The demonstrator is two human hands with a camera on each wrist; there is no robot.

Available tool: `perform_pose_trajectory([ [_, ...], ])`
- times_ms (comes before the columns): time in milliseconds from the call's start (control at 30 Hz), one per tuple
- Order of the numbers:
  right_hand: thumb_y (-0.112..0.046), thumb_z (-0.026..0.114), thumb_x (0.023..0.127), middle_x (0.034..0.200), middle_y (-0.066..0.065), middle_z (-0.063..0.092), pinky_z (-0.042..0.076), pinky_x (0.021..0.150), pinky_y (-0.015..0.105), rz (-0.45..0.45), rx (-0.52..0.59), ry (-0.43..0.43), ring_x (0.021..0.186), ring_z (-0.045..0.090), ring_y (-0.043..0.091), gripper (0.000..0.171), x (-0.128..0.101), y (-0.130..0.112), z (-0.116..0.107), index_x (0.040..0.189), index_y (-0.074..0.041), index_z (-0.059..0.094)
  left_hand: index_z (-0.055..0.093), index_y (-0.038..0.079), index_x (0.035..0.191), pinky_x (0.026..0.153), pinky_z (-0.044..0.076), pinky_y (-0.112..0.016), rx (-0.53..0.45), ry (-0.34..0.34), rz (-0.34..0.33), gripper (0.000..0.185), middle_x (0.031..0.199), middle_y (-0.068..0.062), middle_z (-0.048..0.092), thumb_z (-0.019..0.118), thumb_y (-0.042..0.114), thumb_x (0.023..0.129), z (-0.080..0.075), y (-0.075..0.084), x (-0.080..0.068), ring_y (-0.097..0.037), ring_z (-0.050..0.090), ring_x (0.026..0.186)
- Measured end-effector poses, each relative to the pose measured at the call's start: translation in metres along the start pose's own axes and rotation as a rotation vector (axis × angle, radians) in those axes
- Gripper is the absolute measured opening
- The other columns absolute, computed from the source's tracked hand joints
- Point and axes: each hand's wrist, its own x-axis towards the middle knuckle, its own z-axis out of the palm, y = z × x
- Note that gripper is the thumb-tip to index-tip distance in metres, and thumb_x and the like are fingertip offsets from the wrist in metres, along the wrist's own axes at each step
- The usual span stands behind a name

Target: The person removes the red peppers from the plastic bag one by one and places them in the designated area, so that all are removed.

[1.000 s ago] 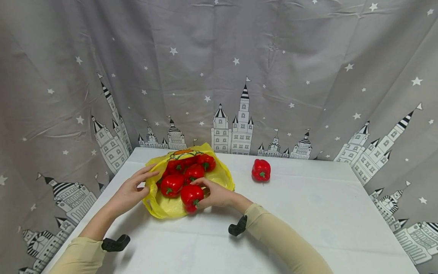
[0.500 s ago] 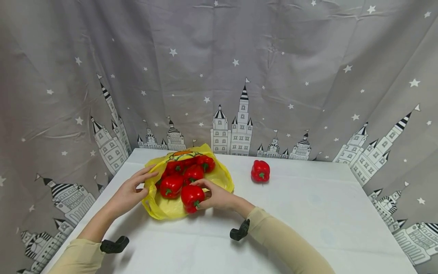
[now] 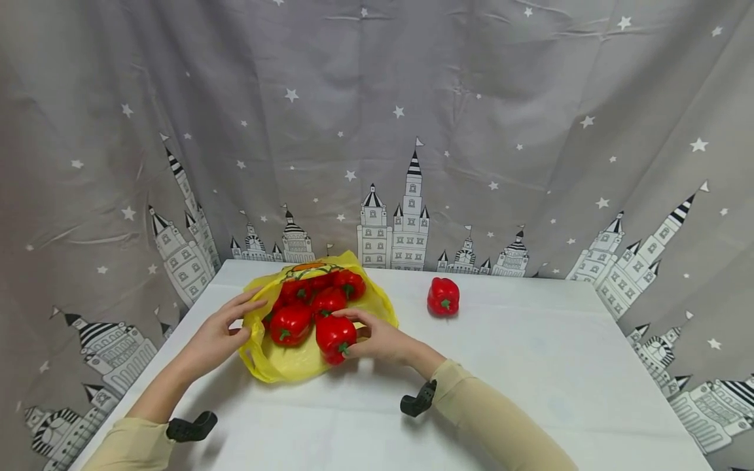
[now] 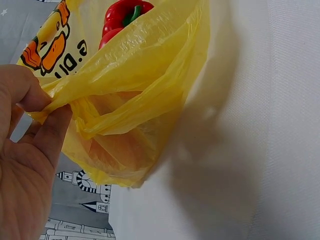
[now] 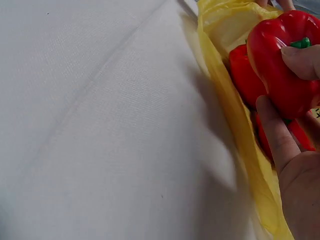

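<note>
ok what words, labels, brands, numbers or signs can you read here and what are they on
"G.D", then a partly hidden letter, perhaps U: black lettering beside the cartoon print on the yellow plastic bag, left wrist view.
Bag print in the head view: too small to read.
Black marks at the right wrist view's edge: cut off, unreadable.
Castle-print curtain: no lettering I can make out.

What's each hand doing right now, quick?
Left hand: closed, pinching the edge of the yellow bag.
Right hand: closed around a red pepper, holding it.
</note>
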Motion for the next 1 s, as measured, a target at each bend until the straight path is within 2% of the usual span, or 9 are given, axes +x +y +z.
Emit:
perform_pose_trajectory([
  [200,-0.01,0.075,0.085,0.143,-0.001,0.049,0.053,0.097,0.037,0.01,-0.007,0.028,0.122,0.058,0.023,0.069,-0.009,-0.006,-0.01,0.145,-0.035,0.052,0.055,0.005,0.147,0.098,0.047,-0.063,0.005,0.007,0.009,0.053,0.164,-0.012,0.03,0.053,-0.005,0.094,0.0,-0.001,0.001,-0.043,0.03,0.146],
  [467,-0.007,0.075,0.084,0.145,0.0,0.05,0.055,0.096,0.039,-0.025,-0.022,0.086,0.13,0.053,0.026,0.07,-0.029,-0.018,-0.03,0.145,-0.033,0.051,0.055,0.005,0.147,0.097,0.049,-0.06,0.022,0.01,0.011,0.053,0.164,-0.013,0.031,0.053,-0.005,0.094,0.0,0.001,0.001,-0.044,0.032,0.145],
  [533,-0.009,0.076,0.085,0.146,0.0,0.05,0.055,0.096,0.041,-0.029,-0.018,0.103,0.132,0.051,0.027,0.07,-0.035,-0.022,-0.038,0.146,-0.031,0.051,0.055,0.005,0.147,0.096,0.051,-0.054,0.028,0.013,0.01,0.053,0.164,-0.012,0.031,0.054,-0.004,0.094,0.0,0.001,0.001,-0.042,0.033,0.145],
  [667,-0.012,0.078,0.086,0.147,-0.001,0.05,0.055,0.096,0.043,-0.033,-0.028,0.152,0.132,0.051,0.028,0.069,-0.048,-0.028,-0.055,0.147,-0.031,0.051,0.056,0.006,0.147,0.094,0.051,-0.03,0.035,0.011,0.015,0.053,0.164,-0.01,0.031,0.055,-0.003,0.095,0.001,0.0,0.004,-0.04,0.032,0.145],
  [733,-0.013,0.079,0.086,0.147,-0.002,0.051,0.055,0.096,0.044,-0.035,-0.032,0.177,0.132,0.051,0.028,0.068,-0.054,-0.029,-0.064,0.146,-0.03,0.052,0.056,0.006,0.147,0.093,0.05,-0.025,0.032,0.011,0.015,0.053,0.164,-0.009,0.031,0.055,-0.003,0.095,0.001,0.0,0.005,-0.04,0.032,0.145],
  [800,-0.014,0.08,0.086,0.147,-0.002,0.051,0.054,0.097,0.045,-0.038,-0.031,0.203,0.132,0.052,0.028,0.069,-0.059,-0.03,-0.073,0.146,-0.03,0.052,0.056,0.006,0.146,0.094,0.051,-0.031,0.025,0.009,0.011,0.052,0.164,-0.01,0.031,0.055,-0.003,0.095,0.002,0.0,0.005,-0.041,0.031,0.145],
  [867,-0.015,0.081,0.085,0.147,-0.002,0.051,0.054,0.097,0.045,-0.037,-0.021,0.23,0.132,0.052,0.028,0.069,-0.064,-0.031,-0.081,0.146,-0.03,0.052,0.056,0.005,0.146,0.096,0.053,-0.044,0.016,0.005,0.003,0.052,0.165,-0.012,0.03,0.055,-0.004,0.095,0.003,0.001,0.005,-0.042,0.031,0.145],
  [933,-0.013,0.081,0.085,0.147,0.0,0.052,0.054,0.098,0.045,-0.037,-0.004,0.26,0.132,0.052,0.029,0.07,-0.07,-0.031,-0.09,0.146,-0.028,0.052,0.056,0.004,0.145,0.097,0.051,-0.056,0.007,0.002,-0.005,0.051,0.165,-0.013,0.029,0.054,-0.004,0.094,0.003,0.001,0.005,-0.044,0.03,0.146],
  [1000,-0.009,0.079,0.086,0.146,0.003,0.052,0.054,0.098,0.045,-0.038,0.019,0.29,0.131,0.052,0.031,0.07,-0.076,-0.031,-0.099,0.147,-0.027,0.051,0.057,0.003,0.144,0.098,0.049,-0.061,0.0,-0.001,-0.011,0.05,0.165,-0.014,0.028,0.054,-0.005,0.094,0.004,0.002,0.006,-0.045,0.029,0.146],
])
